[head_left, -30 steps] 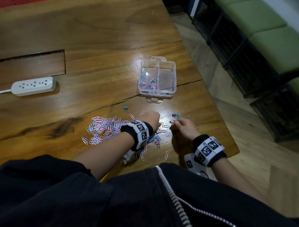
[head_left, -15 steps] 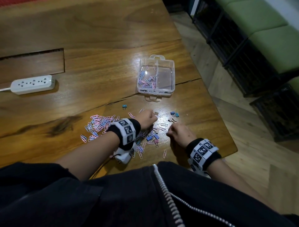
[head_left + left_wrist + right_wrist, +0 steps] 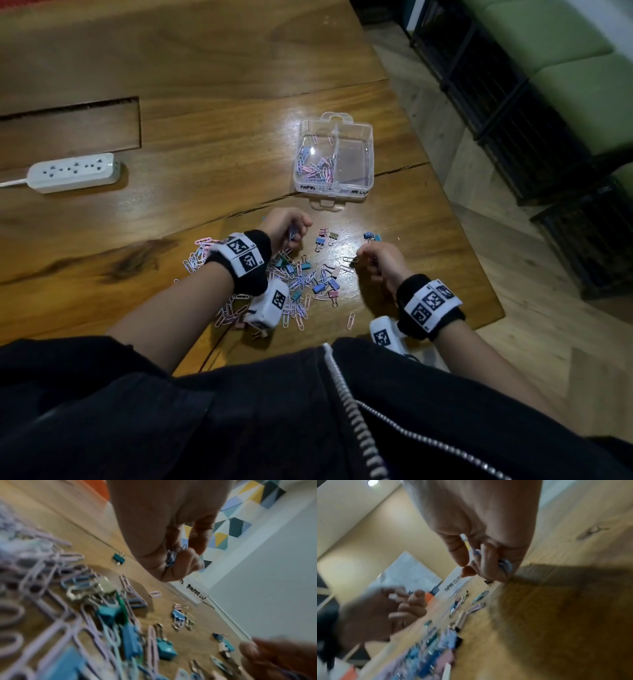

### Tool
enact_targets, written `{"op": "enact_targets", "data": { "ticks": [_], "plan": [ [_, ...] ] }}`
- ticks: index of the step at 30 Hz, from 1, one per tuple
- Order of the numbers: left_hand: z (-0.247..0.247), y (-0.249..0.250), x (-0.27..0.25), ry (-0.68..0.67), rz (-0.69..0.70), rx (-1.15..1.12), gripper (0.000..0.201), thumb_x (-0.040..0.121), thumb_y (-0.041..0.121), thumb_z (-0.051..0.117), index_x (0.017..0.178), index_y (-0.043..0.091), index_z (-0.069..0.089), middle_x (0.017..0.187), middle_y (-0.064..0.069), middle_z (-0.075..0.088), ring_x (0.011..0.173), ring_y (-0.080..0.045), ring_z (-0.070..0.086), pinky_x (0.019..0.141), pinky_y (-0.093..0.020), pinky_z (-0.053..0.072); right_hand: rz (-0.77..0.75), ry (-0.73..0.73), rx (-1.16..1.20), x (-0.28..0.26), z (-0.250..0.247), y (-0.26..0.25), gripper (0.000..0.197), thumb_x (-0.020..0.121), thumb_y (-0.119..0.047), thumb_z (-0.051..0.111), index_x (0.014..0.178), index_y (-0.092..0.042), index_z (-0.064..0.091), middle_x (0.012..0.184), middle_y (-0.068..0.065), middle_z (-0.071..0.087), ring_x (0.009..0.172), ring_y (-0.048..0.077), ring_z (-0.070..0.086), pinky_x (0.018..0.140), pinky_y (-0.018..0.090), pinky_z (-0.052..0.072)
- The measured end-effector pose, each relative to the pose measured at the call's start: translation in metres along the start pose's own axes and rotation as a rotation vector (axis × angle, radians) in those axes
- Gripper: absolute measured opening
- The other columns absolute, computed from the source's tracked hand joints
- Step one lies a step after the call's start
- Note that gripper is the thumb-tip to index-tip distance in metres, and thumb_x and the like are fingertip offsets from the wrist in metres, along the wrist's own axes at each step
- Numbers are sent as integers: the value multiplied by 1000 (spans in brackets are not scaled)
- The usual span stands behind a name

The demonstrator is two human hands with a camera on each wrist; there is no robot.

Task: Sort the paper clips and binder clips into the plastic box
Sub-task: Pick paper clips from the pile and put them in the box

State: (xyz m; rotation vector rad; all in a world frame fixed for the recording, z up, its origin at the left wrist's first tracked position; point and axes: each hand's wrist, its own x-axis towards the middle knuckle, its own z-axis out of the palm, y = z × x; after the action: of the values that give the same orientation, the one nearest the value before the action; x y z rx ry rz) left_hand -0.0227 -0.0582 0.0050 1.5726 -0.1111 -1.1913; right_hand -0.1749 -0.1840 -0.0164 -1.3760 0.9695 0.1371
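the paper clips (image 3: 301, 281) lay scattered on the desk (image 3: 205, 144) between your wrists, mixed with small binder clips (image 3: 323, 240), and a pink and blue heap spread out behind your left wrist. a few more paper clips sat in the left compartment of the plastic box (image 3: 368, 150), which stood just beyond your hands; what the right compartment held could not be told. your left hand (image 3: 286, 228) hung above the pile with its fingers (image 3: 187, 561) curled round a small bunch of blue paper clips. your right hand (image 3: 382, 262) was low by the desk, its fingers (image 3: 486, 559) closed on a few clips, though blur hid which kind. a white power strip (image 3: 73, 173) lay well off to the left.
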Motion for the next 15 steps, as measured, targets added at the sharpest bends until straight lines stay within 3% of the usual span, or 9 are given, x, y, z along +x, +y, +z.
{"op": "enact_targets", "data": {
  "ticks": [3, 6, 8, 10, 12, 15],
  "plan": [
    [-4, 4, 1, 150, 26, 282, 29, 90, 17, 45, 61, 16, 43, 59, 1, 41, 36, -6, 35, 31, -12, 26, -175, 86, -480, 4, 6, 9, 17, 85, -30, 56, 76, -16, 51, 76, -3, 51, 72, 14, 49, 72, 30, 44],
    [0, 2, 7, 265, 106, 572, 33, 92, 24, 49, 62, 16, 41, 60, 2, 43, 44, -7, 41, 36, -13, 35, -284, 147, -873, 2, 8, 15, 20, 81, -29, 62, 93, -14, 56, 96, -2, 52, 92, 16, 51, 87, 34, 46],
    [2, -1, 14, 245, 137, 811, 32, 91, 28, 51, 63, 17, 40, 63, 3, 43, 53, -9, 39, 49, -18, 36, -313, 151, -940, 1, 8, 16, 18, 83, -27, 59, 95, -13, 57, 102, 2, 55, 94, 19, 53, 88, 36, 46],
    [7, 0, 16, 199, 139, 1012, 29, 88, 27, 56, 65, 16, 43, 66, 1, 43, 57, -11, 40, 52, -19, 35, -331, 139, -999, -2, 8, 17, 16, 87, -27, 53, 93, -12, 56, 101, 4, 55, 92, 21, 54, 84, 35, 46],
    [12, 0, 17, 190, 135, 1207, 21, 87, 26, 58, 80, 8, 54, 77, -4, 49, 67, -17, 46, 54, -21, 37, -357, 107, -1098, -5, 8, 18, 18, 90, -26, 47, 96, -10, 54, 101, 6, 53, 89, 19, 52, 81, 32, 45],
    [15, -2, 20, 173, 125, 1343, 31, 89, 27, 55, 100, -2, 57, 99, -13, 58, 78, -21, 48, 68, -26, 41, -348, 58, -1110, -7, 9, 17, 14, 91, -20, 46, 95, -8, 51, 101, 6, 48, 87, 16, 47, 84, 32, 45]
  ]
}}
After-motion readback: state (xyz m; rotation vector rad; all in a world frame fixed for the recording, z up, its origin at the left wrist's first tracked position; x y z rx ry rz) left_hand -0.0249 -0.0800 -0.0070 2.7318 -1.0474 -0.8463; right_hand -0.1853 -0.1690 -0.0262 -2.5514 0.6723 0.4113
